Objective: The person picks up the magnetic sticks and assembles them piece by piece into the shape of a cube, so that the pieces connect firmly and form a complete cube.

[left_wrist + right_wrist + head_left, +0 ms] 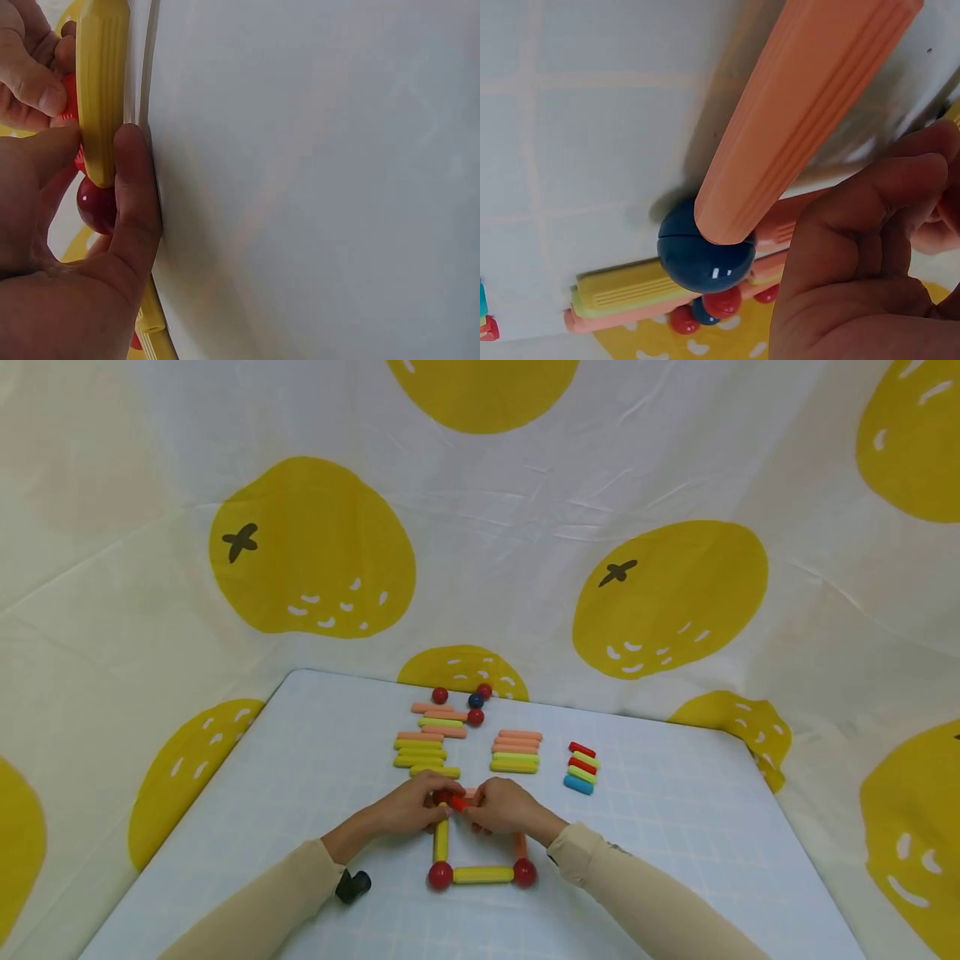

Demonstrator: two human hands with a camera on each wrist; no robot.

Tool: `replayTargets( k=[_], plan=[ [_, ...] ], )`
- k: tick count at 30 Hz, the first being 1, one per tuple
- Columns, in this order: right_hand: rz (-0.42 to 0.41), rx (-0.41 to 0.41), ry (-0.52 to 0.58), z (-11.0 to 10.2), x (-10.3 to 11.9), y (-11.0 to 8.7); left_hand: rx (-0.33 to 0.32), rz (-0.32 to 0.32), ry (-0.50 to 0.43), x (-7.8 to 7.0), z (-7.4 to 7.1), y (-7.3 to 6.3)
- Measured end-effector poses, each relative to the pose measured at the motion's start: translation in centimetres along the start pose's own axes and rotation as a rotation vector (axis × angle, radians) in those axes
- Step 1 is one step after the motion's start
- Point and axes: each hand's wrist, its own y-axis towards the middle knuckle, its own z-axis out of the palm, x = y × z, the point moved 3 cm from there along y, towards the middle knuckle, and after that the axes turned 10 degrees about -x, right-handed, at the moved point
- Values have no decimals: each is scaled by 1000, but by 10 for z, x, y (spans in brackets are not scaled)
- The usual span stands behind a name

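Observation:
A frame of sticks and balls lies before me. My left hand point(414, 802) grips its far left corner, fingers around a red ball point(97, 206) and the end of a yellow stick point(103, 90). From the right, my right hand point(504, 806) pinches a short red stick point(458, 804) against that corner; the hands partly hide it. In the left wrist view, the right thumb point(49, 97) presses the red stick. At the far right corner, a blue ball point(705, 255) joins an orange stick point(802, 120). Red balls point(440, 875) mark both near corners, a yellow stick point(483, 875) between them.
Behind the hands lie yellow sticks point(420, 752), orange sticks point(519, 742) and loose balls point(476, 701) near the table's back edge. Several short sticks point(582, 767) are stacked at the right. A black object point(354, 887) shows beside the left sleeve.

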Motion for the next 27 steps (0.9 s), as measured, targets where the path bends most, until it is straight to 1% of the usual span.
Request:
replayTargets(
  k=[2, 5, 10, 14, 17, 18, 22, 24, 27],
  plan=[
    [9, 2, 0, 0, 1, 0, 7, -5, -4, 0, 0, 0],
    [20, 1, 2, 0, 2, 0, 6, -42, 1, 1, 1, 0],
    [29, -7, -5, 1, 4, 0, -22, -106, 38, 1, 2, 1],
    [28, -10, -2, 1, 4, 0, -20, -148, 16, 0, 3, 2],
    [17, -7, 6, -1, 2, 0, -15, -166, -3, 1, 4, 2],
    [11, -9, 10, -2, 1, 0, -16, -174, -6, 1, 5, 2],
    [-4, -47, 35, -15, -7, 0, -30, -156, 11, 1, 5, 2],
    [1, -84, 27, -24, -14, 2, -35, -159, 16, 0, 6, 2],
    [34, -140, 20, -39, -29, 7, -36, -177, 22, -2, 6, 1]
  ],
)
